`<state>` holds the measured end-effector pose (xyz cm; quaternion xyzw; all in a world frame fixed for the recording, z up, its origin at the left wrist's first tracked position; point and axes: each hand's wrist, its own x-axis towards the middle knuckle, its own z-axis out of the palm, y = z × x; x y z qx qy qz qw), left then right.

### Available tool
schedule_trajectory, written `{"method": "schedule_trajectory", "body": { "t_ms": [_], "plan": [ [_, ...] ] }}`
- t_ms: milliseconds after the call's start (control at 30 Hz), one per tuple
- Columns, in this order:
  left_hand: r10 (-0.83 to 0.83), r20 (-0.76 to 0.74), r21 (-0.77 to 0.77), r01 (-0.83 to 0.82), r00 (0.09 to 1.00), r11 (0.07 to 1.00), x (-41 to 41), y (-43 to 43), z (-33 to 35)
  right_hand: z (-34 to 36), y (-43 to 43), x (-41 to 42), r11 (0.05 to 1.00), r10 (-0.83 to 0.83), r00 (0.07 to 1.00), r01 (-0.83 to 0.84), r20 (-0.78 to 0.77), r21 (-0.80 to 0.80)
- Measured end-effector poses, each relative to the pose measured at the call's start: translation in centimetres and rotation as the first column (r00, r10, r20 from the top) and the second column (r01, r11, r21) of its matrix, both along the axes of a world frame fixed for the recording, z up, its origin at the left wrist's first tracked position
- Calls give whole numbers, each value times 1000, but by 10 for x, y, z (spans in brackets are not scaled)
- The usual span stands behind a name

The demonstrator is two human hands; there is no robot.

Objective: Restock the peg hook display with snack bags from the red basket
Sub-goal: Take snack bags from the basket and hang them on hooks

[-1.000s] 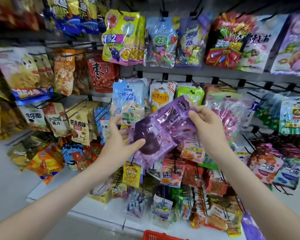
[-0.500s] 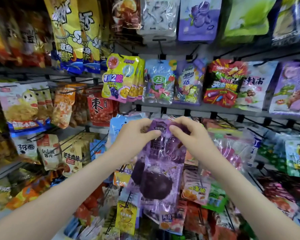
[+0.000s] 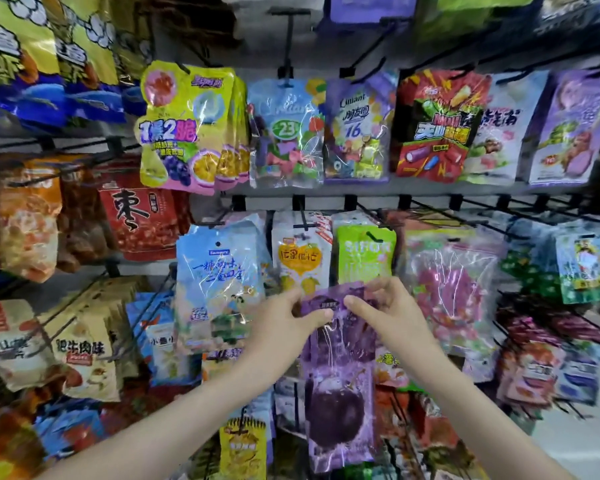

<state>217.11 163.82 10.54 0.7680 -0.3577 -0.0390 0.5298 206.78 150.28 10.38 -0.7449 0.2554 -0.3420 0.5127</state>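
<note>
1. peg hook display (image 3: pixel 413 189): rows of black hooks on grey rails, packed with hanging snack bags.
2. purple snack bag (image 3: pixel 340 393): long, narrow, glossy see-through purple film with glare streaks. darker header strip with small print across the top, big dark round fruit picture in the lower half. hangs upright at centre frame, in front of the lower rows.
3. light blue bag (image 3: pixel 219 282) hangs to its left, pink candy bag (image 3: pixel 454 292) to its right.
4. left hand (image 3: pixel 284 327): thumb and fingers pinch the header's left end.
5. right hand (image 3: pixel 385 313): fingers curled, pinching the header's right end.
6. green bag (image 3: pixel 364 258): directly above. the purple header overlaps its bottom edge. cannot tell if the header is on a hook.
</note>
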Motion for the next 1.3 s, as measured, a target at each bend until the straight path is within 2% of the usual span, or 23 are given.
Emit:
{"method": "schedule_trajectory", "body": {
  "t_ms": [100,167,300,500,767,967,1133,1300],
  "plan": [
    [5,12,-7,-5,1000,1000,3,-12,-6,-6,-4,2,997,-69,998,69,-5,-33],
    [-15,-22,12,15,1000,1000,6,-19,-5,-7,-7,3,993,-111,993,113,43,-38],
    [-68,-49,-62,65,996,996,12,-26,0,0,-25,3,988,-143,980,148,138,-32],
    [25,-94,-154,-39,995,987,31,-16,15,17,-75,16,982,-183,955,169,233,82],
    [191,24,-154,-185,981,971,45,-1,23,23,-105,50,987,-162,971,158,174,36],
    [169,17,-105,-166,986,980,45,-4,15,21,-111,57,995,-101,985,102,138,-2],
    [93,16,-78,-91,996,993,37,-19,3,27,-116,80,958,-249,968,243,-20,-156],
    [53,-22,-91,-55,998,994,29,-40,5,26,-100,68,939,-249,963,265,99,-218]
  ]
}}
